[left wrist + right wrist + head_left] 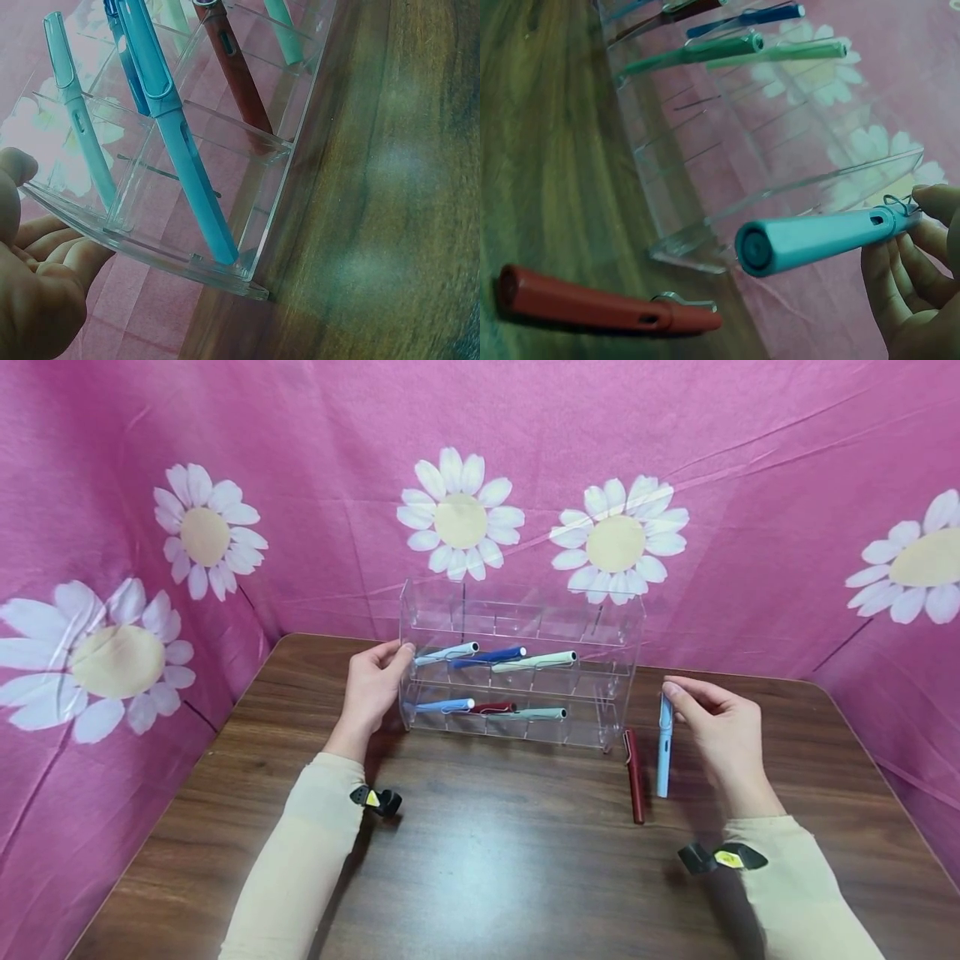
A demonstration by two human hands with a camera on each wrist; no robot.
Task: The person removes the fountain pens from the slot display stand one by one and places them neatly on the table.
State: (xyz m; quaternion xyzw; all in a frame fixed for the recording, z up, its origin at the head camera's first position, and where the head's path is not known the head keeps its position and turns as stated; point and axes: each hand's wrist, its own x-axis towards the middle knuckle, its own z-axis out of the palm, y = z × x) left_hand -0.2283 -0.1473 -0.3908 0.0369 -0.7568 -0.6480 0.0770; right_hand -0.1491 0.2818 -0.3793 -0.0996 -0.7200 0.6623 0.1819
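Observation:
A clear acrylic pen rack [525, 731] stands on the table, its left side panel held between the thumb and fingers of my left hand [375, 685]. Its middle tier carries a pale blue pen [447, 653], a dark blue pen [487, 657] and a pale green pen [534, 662]. On the bottom tier lie a blue pen [441, 706], a dark red pen [491, 707] and a teal green pen [538, 714]. To the right of the rack, my right hand [723, 735] pinches a light blue pen [817, 236] near its clip end; the other end points down.
A red pen [636, 777] with a metal clip lies on the wooden table [480, 860], just right of the rack. Behind the table hangs a pink cloth [322, 510] printed with white daisies.

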